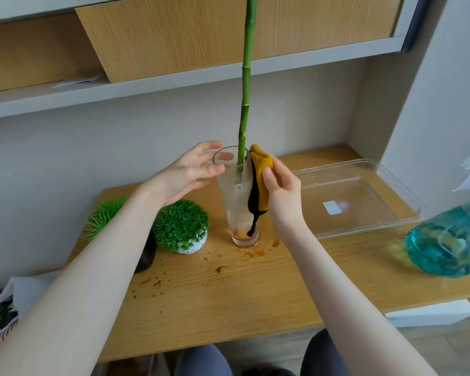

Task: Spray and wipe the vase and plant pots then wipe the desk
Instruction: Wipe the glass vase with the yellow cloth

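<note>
A tall glass vase [238, 202] stands upright near the middle of the wooden tabletop [255, 289], a green bamboo stem [245, 85] rising out of it. The right hand [281, 194] pinches a mustard-and-black cloth [261, 183] against the vase's right side. The left hand [190, 172] has its grip spread, fingers straight at the vase's rim. A small potted plant [181, 226] sits just left of the vase; brown splatters [220, 268] mark the tabletop; a blue spray bottle [451, 240] stands far right
</note>
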